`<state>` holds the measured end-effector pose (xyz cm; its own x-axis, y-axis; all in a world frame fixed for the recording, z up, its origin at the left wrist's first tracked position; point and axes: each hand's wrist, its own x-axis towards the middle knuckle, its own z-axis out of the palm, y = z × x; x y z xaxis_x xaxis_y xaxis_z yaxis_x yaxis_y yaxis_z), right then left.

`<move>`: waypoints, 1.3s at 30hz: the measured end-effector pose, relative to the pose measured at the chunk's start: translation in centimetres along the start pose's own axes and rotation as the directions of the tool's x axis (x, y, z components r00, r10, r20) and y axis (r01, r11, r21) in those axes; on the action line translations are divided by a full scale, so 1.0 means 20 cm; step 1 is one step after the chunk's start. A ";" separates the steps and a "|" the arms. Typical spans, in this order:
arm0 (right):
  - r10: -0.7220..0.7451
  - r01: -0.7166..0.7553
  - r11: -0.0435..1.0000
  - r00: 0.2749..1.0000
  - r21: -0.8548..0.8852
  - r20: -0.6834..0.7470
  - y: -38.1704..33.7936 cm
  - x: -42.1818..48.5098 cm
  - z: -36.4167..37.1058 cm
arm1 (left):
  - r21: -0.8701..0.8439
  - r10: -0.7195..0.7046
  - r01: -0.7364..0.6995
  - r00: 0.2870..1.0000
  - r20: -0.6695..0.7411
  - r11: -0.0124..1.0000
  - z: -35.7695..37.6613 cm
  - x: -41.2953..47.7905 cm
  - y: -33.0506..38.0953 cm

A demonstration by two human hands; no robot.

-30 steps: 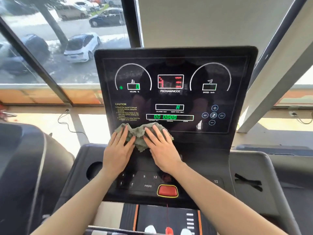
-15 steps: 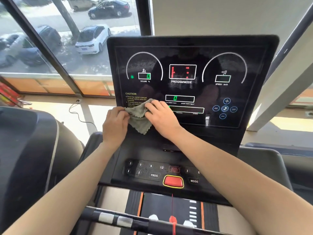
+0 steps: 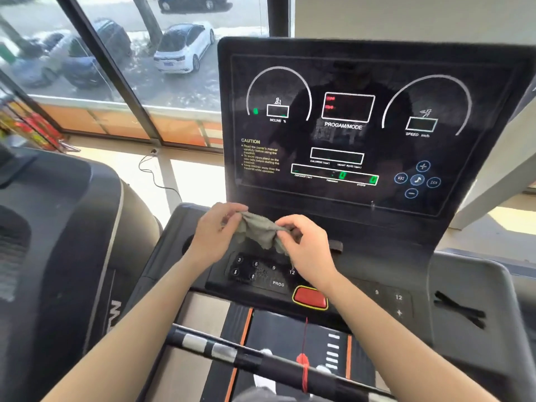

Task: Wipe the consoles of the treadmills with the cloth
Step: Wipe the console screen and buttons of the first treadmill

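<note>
A black treadmill console [image 3: 362,134] with lit gauges and a caution label stands in front of me. Below its screen, a crumpled grey-green cloth [image 3: 258,230] hangs between my hands, off the screen and above the keypad [image 3: 261,271]. My left hand [image 3: 214,233] pinches the cloth's left end with curled fingers. My right hand [image 3: 304,245] pinches its right end. A red stop button [image 3: 309,297] sits just under my right wrist.
A neighbouring treadmill's dark housing [image 3: 58,256] fills the left. A handlebar [image 3: 261,358] with silver bands crosses below my forearms, a red safety cord [image 3: 303,367] hanging over it. A grey side tray [image 3: 464,300] lies right. A window with parked cars is behind.
Both hands lifted the cloth off the screen's lower left and drew down toward the keypad. They now hold it bunched between them instead of pressing it on the glass.
</note>
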<state>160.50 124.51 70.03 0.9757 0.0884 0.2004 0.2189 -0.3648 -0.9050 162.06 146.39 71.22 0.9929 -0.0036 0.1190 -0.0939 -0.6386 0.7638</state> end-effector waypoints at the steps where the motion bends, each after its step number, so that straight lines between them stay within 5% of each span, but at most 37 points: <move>1: 0.008 -0.008 1.000 1.000 -0.008 -0.008 0.01 -0.04 0.00 | 0.019 0.013 -0.013 1.000 0.023 1.000 -0.01 -0.03 -0.02; 8: -0.024 0.036 0.973 0.998 -0.229 0.056 0.09 -0.24 0.09 | 0.204 0.119 -0.112 0.993 -0.023 0.973 0.03 -0.25 -0.15; 14: -0.198 0.282 0.751 0.959 -0.597 0.203 0.25 -0.31 0.25 | 0.412 0.080 -0.028 0.991 -0.109 0.911 0.18 -0.41 -0.32; 16: -0.194 0.329 0.705 0.941 -0.628 0.276 0.27 -0.37 0.28 | 0.403 0.066 -0.017 0.992 -0.108 0.915 0.22 -0.48 -0.34; 19: -0.001 0.265 0.689 0.931 -0.674 0.366 0.26 -0.45 0.31 | 0.397 0.081 -0.069 0.997 -0.012 0.915 0.25 -0.58 -0.34; 23: 0.122 0.214 0.623 0.923 -0.752 0.364 0.21 -0.52 0.35 | 0.454 0.028 -0.061 0.996 0.079 0.889 0.26 -0.66 -0.33; 31: 0.104 0.235 0.672 0.909 -0.702 0.404 0.17 -0.40 0.50 | 0.477 -0.084 0.047 0.995 0.055 0.877 0.20 -0.54 -0.40; 39: 0.072 0.268 0.649 0.910 -0.712 0.409 0.19 -0.52 0.41 | 0.337 0.070 -0.119 0.986 0.153 0.934 0.19 -0.63 -0.43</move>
<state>151.20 129.80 61.40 0.9007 0.4329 -0.0364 0.4088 -0.8730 -0.2659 150.72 148.97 60.77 0.9833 -0.1665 0.0738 -0.1813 -0.8555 0.4850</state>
